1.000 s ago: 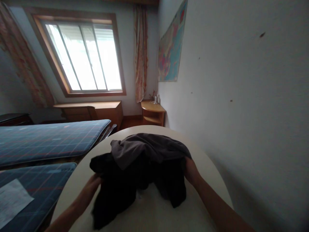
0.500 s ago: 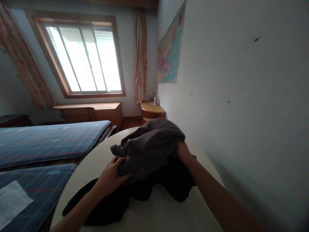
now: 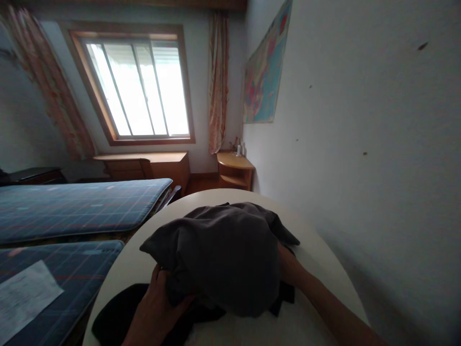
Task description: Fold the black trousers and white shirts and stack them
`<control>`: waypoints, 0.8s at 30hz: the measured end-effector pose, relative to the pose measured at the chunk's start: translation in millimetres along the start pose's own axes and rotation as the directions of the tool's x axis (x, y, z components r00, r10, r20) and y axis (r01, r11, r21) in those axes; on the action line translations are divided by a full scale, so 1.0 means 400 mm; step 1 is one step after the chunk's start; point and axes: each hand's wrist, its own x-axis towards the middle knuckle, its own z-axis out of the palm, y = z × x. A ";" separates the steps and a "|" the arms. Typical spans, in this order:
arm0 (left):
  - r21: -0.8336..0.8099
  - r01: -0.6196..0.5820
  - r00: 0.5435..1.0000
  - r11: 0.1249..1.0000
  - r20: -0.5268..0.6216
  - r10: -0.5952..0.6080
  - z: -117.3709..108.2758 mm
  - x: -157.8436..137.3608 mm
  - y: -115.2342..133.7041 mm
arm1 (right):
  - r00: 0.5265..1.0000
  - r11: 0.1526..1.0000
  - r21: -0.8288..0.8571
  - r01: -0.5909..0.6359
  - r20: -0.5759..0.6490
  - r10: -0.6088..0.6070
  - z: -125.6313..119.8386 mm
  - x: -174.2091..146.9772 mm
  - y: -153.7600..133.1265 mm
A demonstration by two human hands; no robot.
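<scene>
A dark grey cloth garment (image 3: pixel 230 254) lies bunched on the round white table (image 3: pixel 118 269); its exact kind does not show. At its left side my left hand (image 3: pixel 160 298) is closed on the fabric, thumb towards me and fingers behind a fold. My right hand (image 3: pixel 288 264) is at the garment's right side, its fingers hidden in or under the cloth, so their grip does not show. Black fabric (image 3: pixel 117 312) lies beneath and to the left, partly covered by my left hand and the grey cloth.
Left of the table are blue plaid mattresses (image 3: pixel 82 209), with a paper sheet (image 3: pixel 30 300) on the nearer one. A white wall (image 3: pixel 360 202) runs along the right. Beyond stand a wooden desk (image 3: pixel 165 166) and a small corner shelf (image 3: pixel 236 161) under the window side.
The grey cloth has come down and towards me, spreading wider over the black fabric. Both hands have moved lower and nearer with it. The view has shifted slightly left.
</scene>
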 end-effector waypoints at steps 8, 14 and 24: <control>0.398 -0.136 0.933 0.907 -0.257 0.252 -0.010 0.155 -0.047 | 0.979 0.972 -0.127 0.197 0.072 -0.189 0.213 0.306 -0.022; 0.462 0.030 0.954 0.886 -0.277 0.112 -0.017 0.298 -0.108 | 0.999 0.955 -0.295 0.038 0.040 -0.027 0.389 0.513 -0.050; 0.333 0.205 0.933 0.921 -0.352 -0.081 0.009 0.377 -0.157 | 0.996 0.916 -0.400 0.031 0.087 0.004 0.521 0.672 -0.058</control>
